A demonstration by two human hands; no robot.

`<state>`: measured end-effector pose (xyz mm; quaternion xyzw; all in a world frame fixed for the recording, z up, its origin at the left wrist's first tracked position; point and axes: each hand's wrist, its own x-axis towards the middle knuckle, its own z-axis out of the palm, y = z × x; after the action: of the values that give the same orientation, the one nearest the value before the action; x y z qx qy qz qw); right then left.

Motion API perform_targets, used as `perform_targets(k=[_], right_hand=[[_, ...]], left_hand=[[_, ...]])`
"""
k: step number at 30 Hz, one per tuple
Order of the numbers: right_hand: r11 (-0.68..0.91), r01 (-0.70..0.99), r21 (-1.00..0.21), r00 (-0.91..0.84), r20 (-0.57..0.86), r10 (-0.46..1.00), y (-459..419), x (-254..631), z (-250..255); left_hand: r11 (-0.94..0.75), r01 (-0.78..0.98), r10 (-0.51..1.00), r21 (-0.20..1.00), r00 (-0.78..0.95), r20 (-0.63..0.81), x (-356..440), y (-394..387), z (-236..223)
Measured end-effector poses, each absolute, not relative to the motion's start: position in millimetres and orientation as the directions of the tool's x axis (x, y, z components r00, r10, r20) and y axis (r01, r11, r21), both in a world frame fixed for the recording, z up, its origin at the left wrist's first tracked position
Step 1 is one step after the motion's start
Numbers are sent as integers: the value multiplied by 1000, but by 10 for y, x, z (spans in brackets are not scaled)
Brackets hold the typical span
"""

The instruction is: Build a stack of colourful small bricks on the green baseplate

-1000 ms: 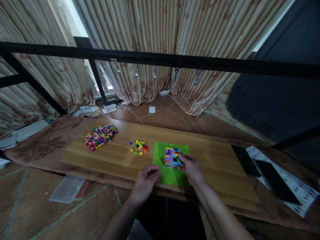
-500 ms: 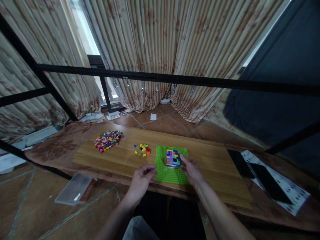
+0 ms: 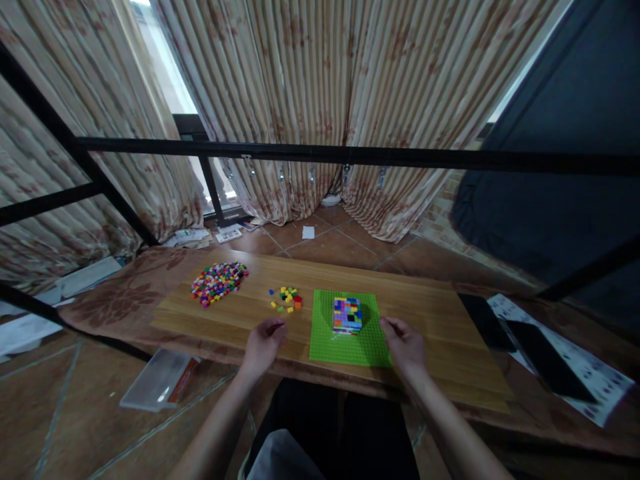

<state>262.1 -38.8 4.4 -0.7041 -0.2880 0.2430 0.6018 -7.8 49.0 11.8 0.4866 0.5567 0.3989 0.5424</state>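
Note:
A green baseplate lies on the wooden board, and a multicoloured block of small bricks stands on it. My left hand rests on the board left of the plate, fingers loosely curled, holding nothing I can see. My right hand sits at the plate's right edge, fingers loosely bent and apart, clear of the block. A small cluster of loose bricks lies just left of the plate, and a bigger heap of mixed bricks lies farther left.
The wooden board rests on a brown patterned cloth. Two dark flat devices lie on a printed sheet at the right. A black metal frame bar crosses ahead. A clear plastic box lies on the tiled floor.
Both hands have drawn back from the brick block and moved apart, the left hand to the left and the right hand to the right. The view has tilted up slightly.

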Motion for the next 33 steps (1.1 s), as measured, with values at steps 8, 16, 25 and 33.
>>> perform_targets(k=[8, 16, 25, 33], right_hand=[[-333, 636, -696, 574, 139, 807, -178, 2349, 199], [-445, 736, -510, 591, 163, 790, -196, 2319, 217], [-511, 495, -703, 680, -53, 732, -216, 2481, 305], [-550, 577, -604, 708, 33, 706, -139, 2430, 317]], left_hand=[[274, 64, 953, 959, 114, -280, 33, 379, -22], [323, 32, 942, 946, 91, -325, -123, 512, -162], [272, 84, 943, 959, 175, -283, -195, 488, -201], [325, 22, 925, 946, 199, -322, -192, 475, -231]])
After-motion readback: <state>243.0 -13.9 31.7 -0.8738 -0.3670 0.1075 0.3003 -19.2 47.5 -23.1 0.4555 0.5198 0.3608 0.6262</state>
